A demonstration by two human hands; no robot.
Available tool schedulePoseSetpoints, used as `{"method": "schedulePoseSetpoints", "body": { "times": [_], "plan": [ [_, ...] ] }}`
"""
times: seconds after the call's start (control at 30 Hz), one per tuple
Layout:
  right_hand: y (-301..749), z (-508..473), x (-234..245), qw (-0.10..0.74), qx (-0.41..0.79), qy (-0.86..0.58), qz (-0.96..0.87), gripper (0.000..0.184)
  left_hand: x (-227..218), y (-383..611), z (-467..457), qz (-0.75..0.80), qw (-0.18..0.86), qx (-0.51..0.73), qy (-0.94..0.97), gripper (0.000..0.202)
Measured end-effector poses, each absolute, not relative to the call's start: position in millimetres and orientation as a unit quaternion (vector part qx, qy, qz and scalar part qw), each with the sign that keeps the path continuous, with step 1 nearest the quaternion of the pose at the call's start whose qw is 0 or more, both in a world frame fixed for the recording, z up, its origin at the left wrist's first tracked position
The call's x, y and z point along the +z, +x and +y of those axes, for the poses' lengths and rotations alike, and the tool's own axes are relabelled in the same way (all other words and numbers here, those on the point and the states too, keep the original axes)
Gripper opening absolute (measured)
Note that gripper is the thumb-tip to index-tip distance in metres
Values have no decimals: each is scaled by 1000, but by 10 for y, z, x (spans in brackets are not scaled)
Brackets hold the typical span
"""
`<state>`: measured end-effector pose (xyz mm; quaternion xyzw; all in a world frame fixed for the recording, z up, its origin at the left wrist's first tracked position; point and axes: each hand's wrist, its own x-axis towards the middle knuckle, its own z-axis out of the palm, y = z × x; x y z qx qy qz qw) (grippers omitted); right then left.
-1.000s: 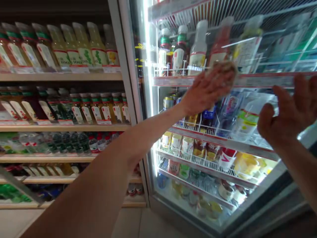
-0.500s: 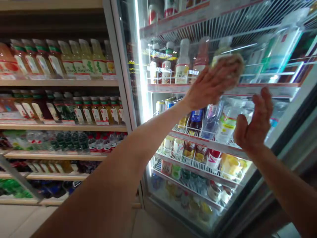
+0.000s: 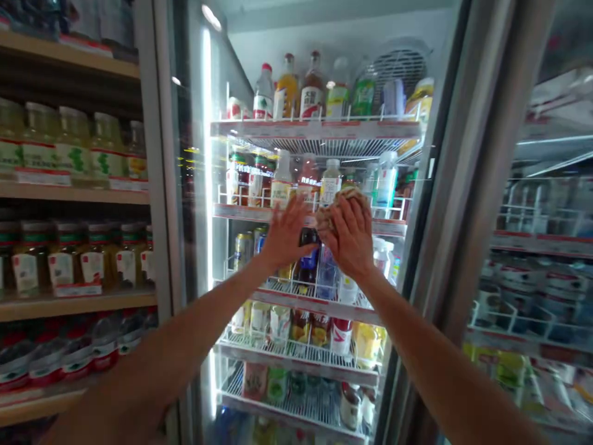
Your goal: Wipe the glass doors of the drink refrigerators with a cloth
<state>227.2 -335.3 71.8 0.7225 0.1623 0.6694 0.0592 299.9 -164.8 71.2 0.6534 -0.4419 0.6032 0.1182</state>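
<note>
My right hand (image 3: 353, 242) presses a crumpled beige cloth (image 3: 328, 224) toward the glass door of a lit drinks cooler, fingers laid over it. The cloth sticks out above and to the left of the fingers. My left hand (image 3: 288, 233) is just left of it, open with fingers spread and holding nothing; whether it touches the glass I cannot tell. Behind both hands, bottles stand on the cooler's wire shelves, among them a pale bottle (image 3: 330, 180) and a clear one with a turquoise label (image 3: 385, 184).
Wooden shelving (image 3: 76, 193) with rows of juice bottles stands left of the cooler. A grey metal door frame (image 3: 477, 136) runs down its right side. Beyond that is another cooler with stocked shelves (image 3: 532, 241). A bright light strip (image 3: 208, 154) lines the left inner edge.
The cloth has passed from my left hand to my right hand. My left hand has drawn back to the left, and the view has turned to face the cooler more squarely.
</note>
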Motion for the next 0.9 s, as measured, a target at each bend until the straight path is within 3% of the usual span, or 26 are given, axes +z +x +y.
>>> {"method": "schedulePoseSetpoints", "body": {
  "times": [0.13,0.3,0.43,0.5,0.57,0.67,0.73,0.9],
  "plan": [
    [2174,-3755,901,130,679,718,77,49,506,3364,-1003,-295,186,637,688,67],
    [2108,-3820,736,81,766,636,-49,52,334,3551,-832,-318,155,680,643,63],
    [2278,-3314,181,176,655,731,72,54,335,3545,-865,-325,169,686,628,64],
    [2302,-3341,218,212,625,748,69,51,338,3539,-865,-333,178,681,627,66],
    [2243,-3598,493,192,689,699,-5,49,335,3538,-859,-339,183,677,628,68],
    [2126,-3955,800,97,776,611,-122,50,324,3539,-851,-346,189,675,623,71],
    [2125,-3916,593,92,779,608,-120,54,313,3538,-847,-354,194,676,616,72],
    [2203,-3417,-523,186,660,728,2,60,289,3544,-832,-372,187,670,615,72]
  ]
}}
